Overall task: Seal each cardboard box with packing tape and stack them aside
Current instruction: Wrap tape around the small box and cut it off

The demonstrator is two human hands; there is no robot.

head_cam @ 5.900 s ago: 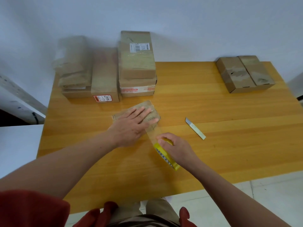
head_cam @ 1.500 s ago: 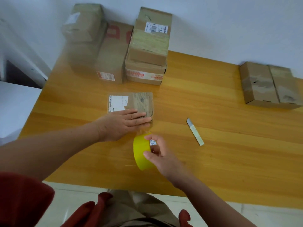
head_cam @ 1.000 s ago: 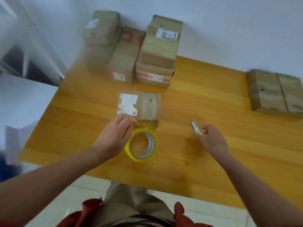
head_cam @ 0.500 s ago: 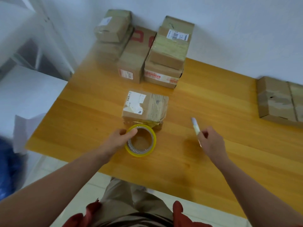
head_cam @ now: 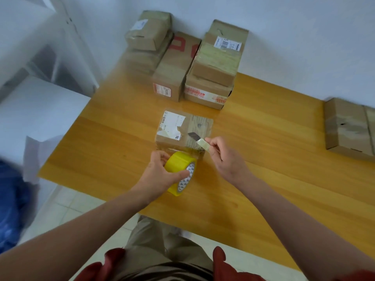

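A small cardboard box [head_cam: 183, 131] with a torn white label lies in the middle of the wooden table [head_cam: 284, 169]. My left hand [head_cam: 160, 175] grips a yellow roll of packing tape [head_cam: 179, 173] on edge just in front of the box; a strip of clear tape runs from the roll up to the box's front. My right hand [head_cam: 225, 157] pinches a small utility knife [head_cam: 199, 139], its dark blade pointing left over the box's front right corner.
Several taped cardboard boxes [head_cam: 217, 63] are stacked against the white wall at the back. More boxes [head_cam: 347, 126] lie at the right edge of the table. A white surface [head_cam: 36, 110] and something blue [head_cam: 12, 199] are off to the left.
My left hand lifted the tape roll from flat onto its edge and closed round it. My right hand picked the knife off the table and brought it left to the box.
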